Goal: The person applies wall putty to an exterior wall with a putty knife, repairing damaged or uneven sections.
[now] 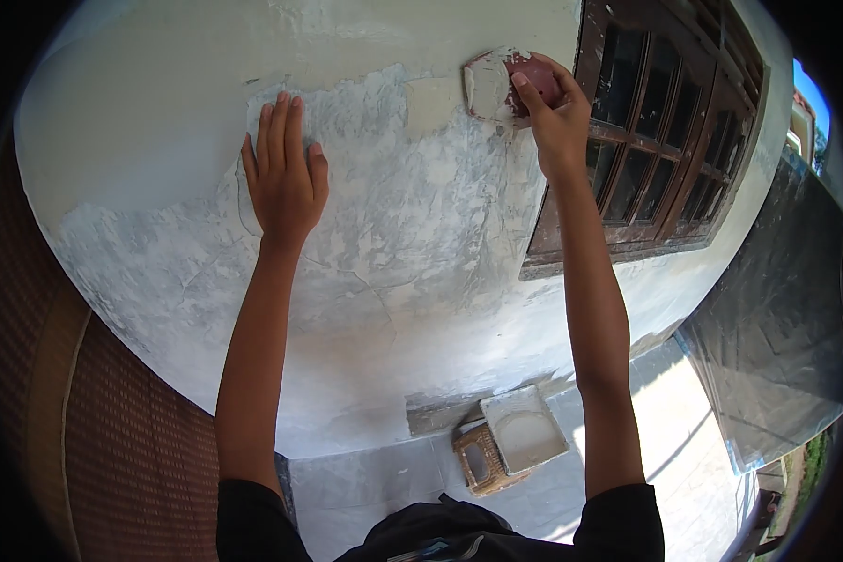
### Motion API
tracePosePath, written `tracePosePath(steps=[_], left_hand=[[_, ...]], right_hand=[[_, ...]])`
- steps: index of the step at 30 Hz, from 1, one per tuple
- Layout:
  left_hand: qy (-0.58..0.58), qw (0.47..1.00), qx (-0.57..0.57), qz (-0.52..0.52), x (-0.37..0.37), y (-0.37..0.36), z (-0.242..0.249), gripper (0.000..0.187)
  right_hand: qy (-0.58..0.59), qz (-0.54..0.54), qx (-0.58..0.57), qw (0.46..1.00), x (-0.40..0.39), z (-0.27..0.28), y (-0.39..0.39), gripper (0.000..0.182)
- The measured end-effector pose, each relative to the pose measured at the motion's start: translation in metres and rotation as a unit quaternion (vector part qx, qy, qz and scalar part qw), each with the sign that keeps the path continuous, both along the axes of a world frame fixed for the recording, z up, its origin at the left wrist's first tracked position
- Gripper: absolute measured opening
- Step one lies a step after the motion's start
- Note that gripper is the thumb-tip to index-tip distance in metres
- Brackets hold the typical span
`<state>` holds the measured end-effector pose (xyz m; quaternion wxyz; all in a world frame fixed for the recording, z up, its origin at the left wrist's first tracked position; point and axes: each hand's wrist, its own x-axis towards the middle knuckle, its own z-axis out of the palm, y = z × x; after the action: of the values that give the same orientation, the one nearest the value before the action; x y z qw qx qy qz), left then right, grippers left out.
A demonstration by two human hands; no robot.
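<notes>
A plastered wall, grey and patchy, fills the view, with a dark wooden window at its right side. The right hand grips a red-handled trowel, fingers wrapped about the handle, its blade flat on the wall just left of the window frame. The left hand lies well left of the window, fingers nearly straight and together, palm pressed to the plaster. Below, on the floor, a tray rests on a small stool.
</notes>
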<state>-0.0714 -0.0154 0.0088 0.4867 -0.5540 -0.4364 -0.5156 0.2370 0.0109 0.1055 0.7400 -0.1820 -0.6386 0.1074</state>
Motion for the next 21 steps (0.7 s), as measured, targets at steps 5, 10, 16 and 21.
tracePosePath(steps=[5, 10, 16, 21], left_hand=[[-0.008, 1.0, 0.008, 0.013, 0.0, 0.0, 0.0, 0.052], [-0.011, 1.0, 0.011, 0.012, 0.001, 0.0, 0.0, 0.052], [-0.002, 1.0, 0.0, -0.006, 0.0, 0.0, 0.0, 0.053], [-0.007, 1.0, 0.0, -0.003, 0.0, 0.0, -0.001, 0.053]], right_hand=[[0.06, -0.027, -0.011, 0.998, 0.018, 0.008, 0.002, 0.035], [-0.019, 0.033, -0.012, 0.999, -0.017, 0.009, -0.01, 0.034], [-0.289, 0.01, 0.079, 0.954, -0.038, 0.04, -0.012, 0.036], [-0.39, 0.007, 0.044, 0.92, -0.039, 0.08, -0.032, 0.03]])
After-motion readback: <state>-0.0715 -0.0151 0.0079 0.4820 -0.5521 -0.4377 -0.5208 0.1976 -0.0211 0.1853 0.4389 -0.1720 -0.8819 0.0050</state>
